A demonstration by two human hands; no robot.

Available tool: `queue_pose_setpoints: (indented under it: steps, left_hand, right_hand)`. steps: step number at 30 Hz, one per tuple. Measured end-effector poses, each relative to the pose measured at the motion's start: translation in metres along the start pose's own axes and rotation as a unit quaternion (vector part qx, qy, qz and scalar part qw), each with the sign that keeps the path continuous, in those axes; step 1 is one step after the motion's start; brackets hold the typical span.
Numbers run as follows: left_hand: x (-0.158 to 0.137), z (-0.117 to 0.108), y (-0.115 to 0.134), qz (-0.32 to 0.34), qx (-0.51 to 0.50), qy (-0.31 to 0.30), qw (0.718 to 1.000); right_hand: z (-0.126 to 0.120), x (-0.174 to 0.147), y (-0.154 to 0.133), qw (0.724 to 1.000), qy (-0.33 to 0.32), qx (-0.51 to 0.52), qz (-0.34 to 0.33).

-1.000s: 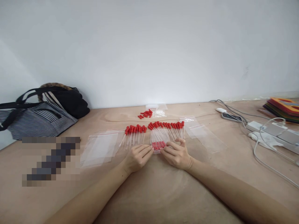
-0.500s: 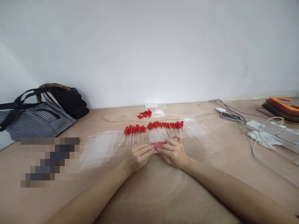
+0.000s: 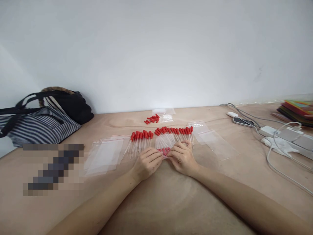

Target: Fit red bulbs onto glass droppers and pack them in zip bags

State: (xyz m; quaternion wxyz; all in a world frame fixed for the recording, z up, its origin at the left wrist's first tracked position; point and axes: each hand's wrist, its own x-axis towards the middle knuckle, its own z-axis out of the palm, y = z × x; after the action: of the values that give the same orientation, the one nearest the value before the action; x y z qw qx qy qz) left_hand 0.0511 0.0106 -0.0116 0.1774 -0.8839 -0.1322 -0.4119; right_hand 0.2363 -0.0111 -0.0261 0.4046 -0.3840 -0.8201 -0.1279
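Note:
Between my hands lies a clear zip bag [image 3: 165, 142] holding several droppers, their red bulbs toward me. My left hand [image 3: 148, 162] pinches the bag's near edge from the left. From the right, my right hand [image 3: 183, 159] pinches the same edge, its fingers close to the left fingertips. Past the bag, a fan of red-bulbed droppers [image 3: 174, 130] lies with bulbs pointing away from me. Another group of droppers [image 3: 140, 140] rests to the left, partly over flat clear bags [image 3: 105, 155].
Loose red bulbs [image 3: 153, 119] and a clear packet [image 3: 166, 117] lie near the wall. More clear bags [image 3: 215, 143] are at right, then a black device [image 3: 243, 121], cables and a power strip [image 3: 288, 138]. A striped bag [image 3: 41, 125] stands left. One patch at left is pixelated.
Both hands remain at the bag's near edge; my right fingers have curled in slightly over it. The whole view has shifted a little.

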Motion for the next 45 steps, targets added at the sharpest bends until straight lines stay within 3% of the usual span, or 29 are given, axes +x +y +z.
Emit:
queue_pose_setpoints:
  steps: [8,13,34,40,45]
  left_hand:
    - [-0.002,0.000,-0.001,0.015,-0.009,0.008,1.000]
    - [-0.007,-0.002,-0.004,0.014,0.007,0.000,1.000]
    - [-0.004,-0.004,-0.002,0.031,0.008,-0.012,0.999]
    - [-0.006,-0.009,-0.005,0.000,0.008,0.000,1.000]
    - [-0.009,-0.011,-0.006,0.006,0.027,-0.026,0.999]
  right_hand:
    - [0.001,0.000,-0.004,0.998,0.057,0.009,-0.026]
    - [0.000,-0.002,-0.002,0.997,0.070,0.025,-0.002]
    - [-0.002,0.002,-0.012,0.996,0.085,-0.001,-0.029]
    - [-0.014,-0.002,0.008,0.995,0.089,-0.034,-0.035]
    - [-0.020,-0.009,0.022,0.996,0.081,-0.039,-0.020]
